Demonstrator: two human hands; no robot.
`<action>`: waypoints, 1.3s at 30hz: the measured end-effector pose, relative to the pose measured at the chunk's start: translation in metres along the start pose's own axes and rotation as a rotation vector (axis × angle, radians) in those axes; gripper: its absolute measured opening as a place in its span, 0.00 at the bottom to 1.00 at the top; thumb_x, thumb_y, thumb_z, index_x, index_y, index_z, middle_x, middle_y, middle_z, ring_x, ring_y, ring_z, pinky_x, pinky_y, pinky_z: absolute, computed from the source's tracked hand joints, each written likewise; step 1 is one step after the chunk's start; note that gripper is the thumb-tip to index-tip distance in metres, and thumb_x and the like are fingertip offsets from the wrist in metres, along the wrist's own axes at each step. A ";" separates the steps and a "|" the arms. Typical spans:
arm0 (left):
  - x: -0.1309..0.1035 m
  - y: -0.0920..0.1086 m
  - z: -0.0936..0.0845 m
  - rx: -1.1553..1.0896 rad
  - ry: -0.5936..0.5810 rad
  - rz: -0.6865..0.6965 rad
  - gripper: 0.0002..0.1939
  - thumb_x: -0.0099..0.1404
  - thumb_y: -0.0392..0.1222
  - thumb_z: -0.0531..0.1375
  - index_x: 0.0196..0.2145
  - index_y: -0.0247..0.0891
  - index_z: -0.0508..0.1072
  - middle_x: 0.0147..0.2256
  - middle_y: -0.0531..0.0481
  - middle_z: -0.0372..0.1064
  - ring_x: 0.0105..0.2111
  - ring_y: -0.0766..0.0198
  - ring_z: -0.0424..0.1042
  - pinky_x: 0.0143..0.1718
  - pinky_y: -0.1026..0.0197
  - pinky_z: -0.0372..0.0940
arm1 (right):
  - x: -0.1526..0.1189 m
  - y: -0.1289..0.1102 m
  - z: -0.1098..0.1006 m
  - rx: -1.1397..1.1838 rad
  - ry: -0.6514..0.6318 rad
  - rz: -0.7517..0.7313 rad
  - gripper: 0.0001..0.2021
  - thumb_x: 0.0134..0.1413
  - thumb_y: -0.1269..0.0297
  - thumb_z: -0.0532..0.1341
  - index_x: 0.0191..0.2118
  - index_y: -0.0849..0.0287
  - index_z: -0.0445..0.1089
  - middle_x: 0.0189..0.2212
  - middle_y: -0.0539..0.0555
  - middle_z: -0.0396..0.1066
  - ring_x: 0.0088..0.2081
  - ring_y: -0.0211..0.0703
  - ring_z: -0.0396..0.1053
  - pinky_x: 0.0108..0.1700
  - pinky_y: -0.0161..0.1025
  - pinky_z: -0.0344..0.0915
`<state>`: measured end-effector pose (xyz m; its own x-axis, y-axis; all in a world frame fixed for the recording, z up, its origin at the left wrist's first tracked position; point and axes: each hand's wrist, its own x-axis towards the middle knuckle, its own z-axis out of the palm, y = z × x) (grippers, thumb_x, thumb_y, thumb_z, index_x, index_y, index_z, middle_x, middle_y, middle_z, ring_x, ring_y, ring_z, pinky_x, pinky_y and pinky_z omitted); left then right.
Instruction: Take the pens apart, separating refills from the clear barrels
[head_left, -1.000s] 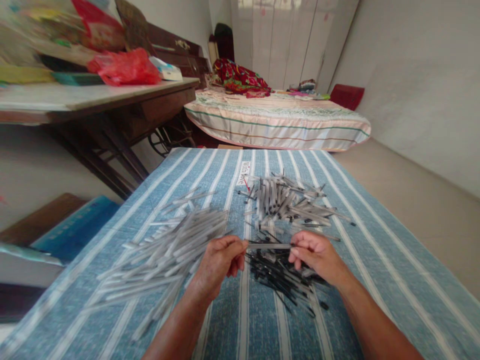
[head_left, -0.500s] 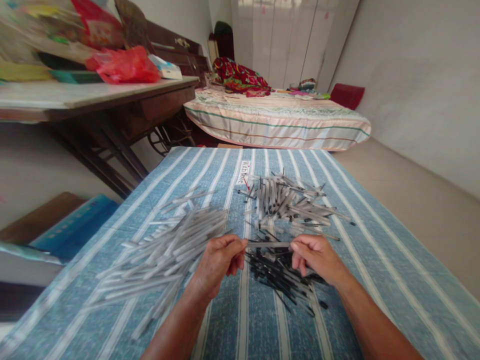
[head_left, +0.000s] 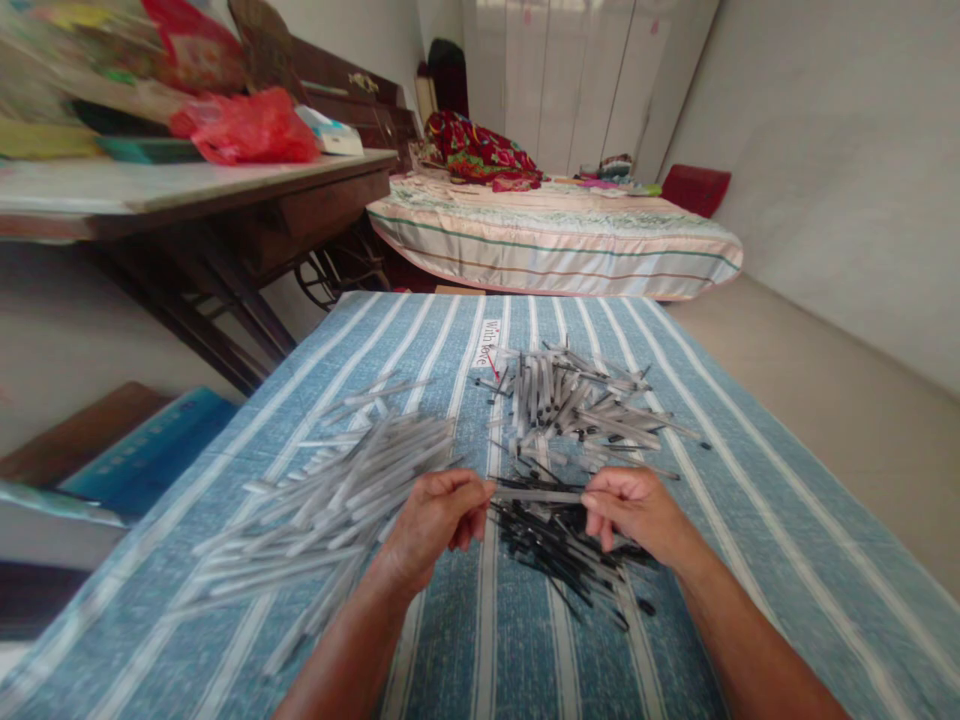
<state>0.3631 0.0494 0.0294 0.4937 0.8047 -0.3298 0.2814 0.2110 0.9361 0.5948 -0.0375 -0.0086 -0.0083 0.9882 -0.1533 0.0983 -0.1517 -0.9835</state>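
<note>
A slim frosted pen barrel lies level in the air between my hands. My left hand pinches its left end, and my right hand pinches the right end with thumb and forefinger. Beneath the barrel is a heap of thin black pen parts, partly hidden by my right hand. Beyond it sits a pile of pale pens with black tips. To the left of my left hand spreads a large pile of plain frosted barrels.
A blue-and-white striped cloth covers the table. At left stands a sewing-machine table bearing a red plastic bag. Past the far edge is a bed; a blue box sits low at left.
Both hands keep their grip on the pen barrel in nearly the same place. The barrel's right end has dipped very slightly; the piles look unchanged.
</note>
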 end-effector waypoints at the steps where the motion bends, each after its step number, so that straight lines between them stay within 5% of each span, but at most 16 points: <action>1: 0.000 0.000 -0.002 0.004 -0.005 -0.004 0.17 0.56 0.48 0.56 0.16 0.35 0.63 0.12 0.56 0.60 0.11 0.73 0.55 0.14 0.69 0.48 | 0.000 -0.001 -0.001 -0.006 0.008 -0.002 0.14 0.50 0.56 0.60 0.25 0.62 0.65 0.18 0.49 0.71 0.14 0.32 0.66 0.16 0.27 0.54; 17: 0.001 0.000 -0.007 0.015 -0.056 -0.001 0.17 0.56 0.48 0.56 0.17 0.35 0.63 0.13 0.55 0.61 0.12 0.73 0.55 0.14 0.69 0.48 | -0.004 -0.005 -0.001 0.024 -0.052 0.034 0.11 0.51 0.58 0.58 0.29 0.62 0.63 0.17 0.49 0.70 0.13 0.30 0.64 0.16 0.25 0.53; 27: -0.008 0.016 -0.065 0.213 0.143 0.019 0.14 0.54 0.44 0.56 0.16 0.34 0.66 0.13 0.56 0.61 0.15 0.71 0.58 0.18 0.70 0.50 | -0.020 -0.012 -0.054 -0.164 0.012 0.091 0.11 0.48 0.58 0.58 0.24 0.62 0.63 0.13 0.48 0.67 0.10 0.30 0.57 0.14 0.27 0.50; 31: -0.008 0.014 -0.079 0.432 0.205 -0.002 0.12 0.53 0.43 0.57 0.17 0.34 0.68 0.13 0.57 0.62 0.16 0.70 0.59 0.20 0.70 0.51 | -0.016 -0.008 -0.062 -0.369 0.067 0.123 0.14 0.50 0.56 0.56 0.24 0.61 0.65 0.11 0.46 0.62 0.11 0.30 0.54 0.16 0.29 0.50; 35: -0.008 0.013 -0.084 0.623 0.225 -0.036 0.12 0.52 0.45 0.58 0.18 0.35 0.71 0.13 0.57 0.64 0.16 0.68 0.60 0.21 0.69 0.51 | -0.007 0.004 -0.071 -0.917 0.388 0.124 0.10 0.52 0.60 0.54 0.30 0.58 0.70 0.18 0.50 0.68 0.21 0.38 0.64 0.23 0.32 0.54; 39: -0.011 0.017 -0.086 0.703 0.258 -0.079 0.13 0.50 0.50 0.60 0.23 0.37 0.74 0.13 0.57 0.65 0.18 0.66 0.62 0.23 0.69 0.50 | -0.002 0.013 -0.075 -1.287 0.418 0.273 0.09 0.50 0.61 0.55 0.33 0.54 0.72 0.25 0.54 0.73 0.27 0.45 0.69 0.24 0.34 0.51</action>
<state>0.2920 0.0921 0.0598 0.2661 0.9245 -0.2730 0.8100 -0.0609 0.5833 0.6711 -0.0398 -0.0134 0.4335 0.8991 -0.0600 0.8922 -0.4376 -0.1117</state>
